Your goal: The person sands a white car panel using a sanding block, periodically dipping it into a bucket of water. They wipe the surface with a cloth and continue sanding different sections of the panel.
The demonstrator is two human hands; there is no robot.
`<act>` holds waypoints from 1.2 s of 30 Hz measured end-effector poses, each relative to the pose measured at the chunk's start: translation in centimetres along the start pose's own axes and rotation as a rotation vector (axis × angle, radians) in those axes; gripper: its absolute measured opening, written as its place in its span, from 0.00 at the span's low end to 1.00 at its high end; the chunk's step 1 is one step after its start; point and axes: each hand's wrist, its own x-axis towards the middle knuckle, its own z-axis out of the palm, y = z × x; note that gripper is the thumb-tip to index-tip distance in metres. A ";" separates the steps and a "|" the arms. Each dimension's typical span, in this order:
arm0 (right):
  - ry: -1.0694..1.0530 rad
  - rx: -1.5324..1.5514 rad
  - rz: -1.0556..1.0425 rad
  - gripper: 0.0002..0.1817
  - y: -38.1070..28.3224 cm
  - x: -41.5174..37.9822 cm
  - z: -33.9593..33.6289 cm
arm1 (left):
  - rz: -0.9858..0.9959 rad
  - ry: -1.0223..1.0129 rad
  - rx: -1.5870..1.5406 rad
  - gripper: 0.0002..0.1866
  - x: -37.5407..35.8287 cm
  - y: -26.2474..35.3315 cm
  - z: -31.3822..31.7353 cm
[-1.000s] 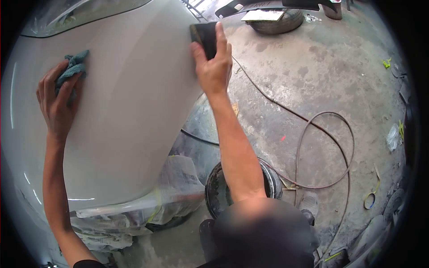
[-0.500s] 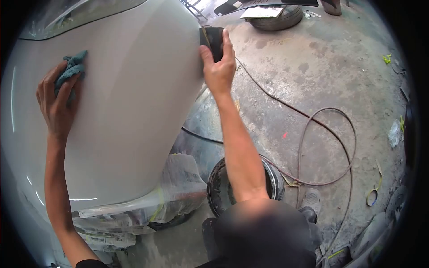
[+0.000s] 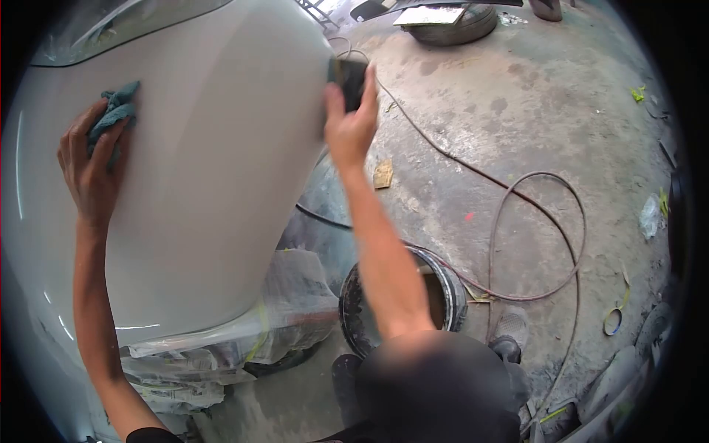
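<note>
My left hand (image 3: 92, 162) rests on the pale grey car body panel (image 3: 199, 177), its fingers closed round a crumpled blue-green cloth (image 3: 118, 118). At the panel's right edge, my right hand (image 3: 351, 133) grips a black sanding block (image 3: 349, 80) between thumb and fingers. The block lies against the curved edge and is slightly blurred, as are the fingers. Its face towards the panel is hidden.
Below my right forearm stands a black bucket (image 3: 454, 284) holding murky liquid. A hose (image 3: 543, 210) loops over the concrete floor. Masking paper and film (image 3: 295, 295) cover the panel's underside. A tyre (image 3: 461, 29) lies at the back, and tape (image 3: 612, 322) at the right.
My right hand has moved slightly down and left along the panel's edge with the sanding block. My left hand and the cloth have stayed almost in place.
</note>
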 end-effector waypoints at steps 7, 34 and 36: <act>-0.055 -0.025 -0.041 0.43 0.2 -15.4 -0.5 | 0.004 0.002 -0.003 0.16 -0.1 -0.1 0.1; -0.074 -0.158 -0.357 0.43 -0.8 -9.8 -0.7 | -0.039 0.039 -0.066 0.15 -0.1 0.2 0.1; -0.110 -0.127 -0.294 0.41 -2.8 -0.1 0.6 | -0.034 0.047 -0.056 0.15 -0.5 0.2 0.5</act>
